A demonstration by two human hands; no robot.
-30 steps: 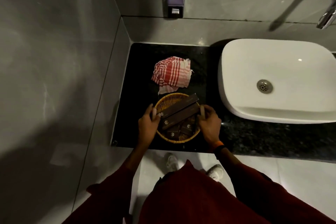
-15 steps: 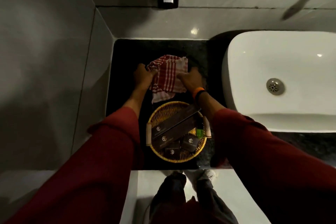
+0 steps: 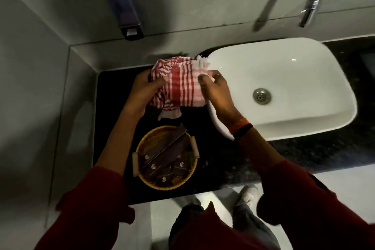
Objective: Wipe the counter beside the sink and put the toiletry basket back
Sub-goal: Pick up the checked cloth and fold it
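Note:
A red-and-white striped cloth (image 3: 180, 85) is held up above the black counter (image 3: 113, 107), bunched between both hands. My left hand (image 3: 142, 91) grips its left side and my right hand (image 3: 217, 91) grips its right side, near the sink's left rim. A round woven toiletry basket (image 3: 142, 148) with two small handles sits on the counter near the front edge, below the cloth. It holds several dark brown boxes and packets. Neither hand touches the basket.
A white basin (image 3: 284, 79) with a metal drain stands right of the counter. A chrome tap (image 3: 310, 6) hangs over it. A soap dispenser (image 3: 125, 6) is fixed to the back wall. Grey tiled walls close the left side and back.
Both hands left the basket's handles, reached back to the cloth, and have lifted it off the counter, bunched between them. The basket stays near the front edge.

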